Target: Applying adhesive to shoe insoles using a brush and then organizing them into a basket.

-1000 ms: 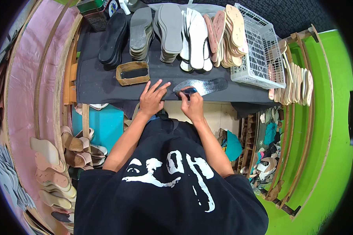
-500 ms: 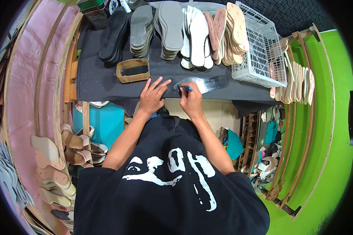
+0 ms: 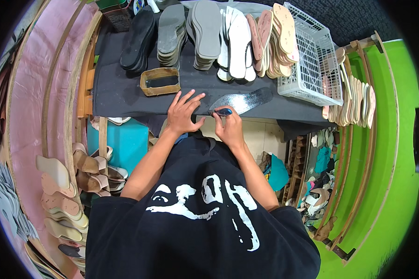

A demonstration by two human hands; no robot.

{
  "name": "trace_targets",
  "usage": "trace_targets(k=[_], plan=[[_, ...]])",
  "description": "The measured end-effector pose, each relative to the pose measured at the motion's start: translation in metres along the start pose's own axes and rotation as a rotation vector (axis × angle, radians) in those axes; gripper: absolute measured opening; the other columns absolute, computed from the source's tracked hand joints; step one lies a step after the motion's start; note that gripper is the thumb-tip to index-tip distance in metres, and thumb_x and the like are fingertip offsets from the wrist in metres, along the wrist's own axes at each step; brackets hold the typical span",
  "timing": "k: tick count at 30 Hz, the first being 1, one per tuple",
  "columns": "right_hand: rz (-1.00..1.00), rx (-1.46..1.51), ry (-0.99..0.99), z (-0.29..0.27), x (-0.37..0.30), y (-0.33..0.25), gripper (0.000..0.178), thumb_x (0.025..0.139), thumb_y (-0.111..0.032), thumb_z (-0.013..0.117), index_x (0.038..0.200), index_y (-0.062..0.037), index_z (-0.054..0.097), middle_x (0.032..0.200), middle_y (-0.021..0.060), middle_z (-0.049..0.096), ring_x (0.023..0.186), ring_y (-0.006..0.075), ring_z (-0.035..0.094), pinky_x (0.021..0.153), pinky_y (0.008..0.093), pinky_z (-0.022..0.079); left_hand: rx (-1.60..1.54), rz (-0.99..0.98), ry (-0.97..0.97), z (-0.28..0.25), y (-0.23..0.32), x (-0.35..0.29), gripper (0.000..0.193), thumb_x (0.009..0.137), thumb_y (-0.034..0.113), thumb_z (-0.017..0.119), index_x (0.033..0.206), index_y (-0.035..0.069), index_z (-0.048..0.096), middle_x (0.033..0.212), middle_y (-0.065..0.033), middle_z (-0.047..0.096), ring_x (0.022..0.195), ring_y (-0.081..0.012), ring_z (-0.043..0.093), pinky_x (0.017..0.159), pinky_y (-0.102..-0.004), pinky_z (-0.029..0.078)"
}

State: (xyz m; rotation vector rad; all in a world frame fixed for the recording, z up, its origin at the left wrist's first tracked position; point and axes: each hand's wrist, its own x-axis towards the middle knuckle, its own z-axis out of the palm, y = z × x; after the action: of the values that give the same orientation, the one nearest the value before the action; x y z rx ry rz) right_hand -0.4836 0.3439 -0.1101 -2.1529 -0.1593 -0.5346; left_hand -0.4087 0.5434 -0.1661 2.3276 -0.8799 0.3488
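A black shoe sole (image 3: 246,100) lies flat near the front edge of the dark-covered table, its top shiny as if wet. My right hand (image 3: 230,128) is closed round a small brush (image 3: 224,112) with a dark blue handle, at the near left end of the sole. The brush's tip is hard to make out. My left hand (image 3: 182,114) rests on the table just left of the sole, fingers spread and holding nothing. Beyond it stands an open tan box (image 3: 146,89) with something dark inside.
Along the back stand stacks of black soles (image 3: 138,39), grey soles (image 3: 205,30), white soles (image 3: 239,46) and beige insoles (image 3: 284,30). A white plastic crate (image 3: 307,88) is at the right, with more insoles (image 3: 358,100) on a rack beyond. Shelves with shoes (image 3: 89,179) flank the left.
My right hand and the brush have moved slightly nearer and right, toward the sole's near edge. The left thumb has spread outward. The whole view has shifted a little.
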Motion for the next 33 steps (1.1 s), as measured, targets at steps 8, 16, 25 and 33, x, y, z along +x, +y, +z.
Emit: trace_targets(k=[8,16,25,33], plan=[[-0.018,-0.009,0.018,-0.004,0.002,-0.002,0.021,0.087,0.008,0.073,0.103,0.0015,0.063,0.096,0.0181,0.068,0.09,0.0423,0.067,0.08,0.0489,0.054,-0.048,-0.069,0.018,-0.003,0.005,0.007,0.034,0.08,0.033,0.09,0.101,0.013,0.072,0.143,0.0069,0.075,0.143,-0.0257,0.063,0.127,-0.0548,0.039],[-0.049,-0.044,-0.037,-0.004,-0.002,-0.003,0.022,0.086,0.008,0.073,0.105,0.0011,0.063,0.097,0.0179,0.067,0.09,0.0416,0.066,0.082,0.0492,0.053,-0.16,-0.141,-0.061,-0.016,0.012,0.04,0.027,0.086,0.029,0.09,0.1,0.008,0.079,0.123,-0.0034,0.079,0.109,-0.0284,0.07,0.096,-0.0455,0.055],[-0.073,-0.092,-0.054,-0.001,0.002,-0.003,0.021,0.089,0.005,0.075,0.106,0.0015,0.065,0.097,0.0186,0.067,0.089,0.0409,0.066,0.08,0.0476,0.054,-0.163,-0.433,-0.272,-0.015,0.019,0.064,0.031,0.082,0.029,0.094,0.101,0.01,0.08,0.096,-0.0039,0.072,0.086,-0.0244,0.07,0.077,-0.0409,0.057],[0.113,-0.143,0.154,-0.019,-0.005,0.006,0.012,0.095,0.0,0.077,0.102,0.0015,0.068,0.095,0.0154,0.072,0.084,0.0346,0.074,0.077,0.0432,0.058,-0.381,-0.289,-0.147,-0.014,0.005,0.029,0.04,0.077,0.03,0.096,0.111,0.014,0.085,0.093,0.0002,0.071,0.085,-0.0211,0.066,0.077,-0.0388,0.055]])
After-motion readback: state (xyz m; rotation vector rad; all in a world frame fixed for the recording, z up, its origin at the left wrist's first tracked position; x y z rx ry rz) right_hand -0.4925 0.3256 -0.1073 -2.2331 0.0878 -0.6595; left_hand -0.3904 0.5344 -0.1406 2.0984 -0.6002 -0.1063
